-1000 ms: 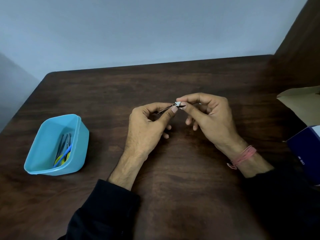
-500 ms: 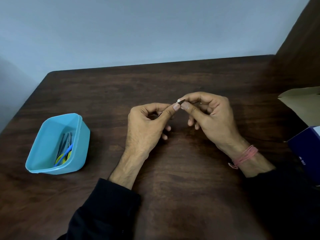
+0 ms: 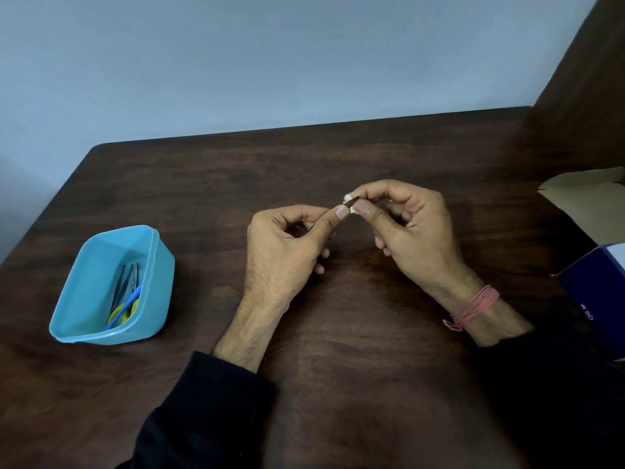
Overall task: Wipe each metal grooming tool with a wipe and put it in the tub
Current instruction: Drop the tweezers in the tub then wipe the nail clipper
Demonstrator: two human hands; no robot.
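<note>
Thin metal tool [image 3: 345, 205] is slanting, tip up-right, above the table [image 3: 338, 333]. Left hand [image 3: 284, 252] is pinching its lower shaft; right hand [image 3: 412, 228] is pinching the white wipe [image 3: 348, 199] around its tip.

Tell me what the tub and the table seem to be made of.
Tub: probably plastic, light blue, smooth with a soft sheen, thin moulded rim. Table: dark brown wood or a wood-look laminate; the grain pattern shows, but the surface alone cannot settle which.

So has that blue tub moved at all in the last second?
No. The blue tub sits at the same spot near the table's left edge.
</note>
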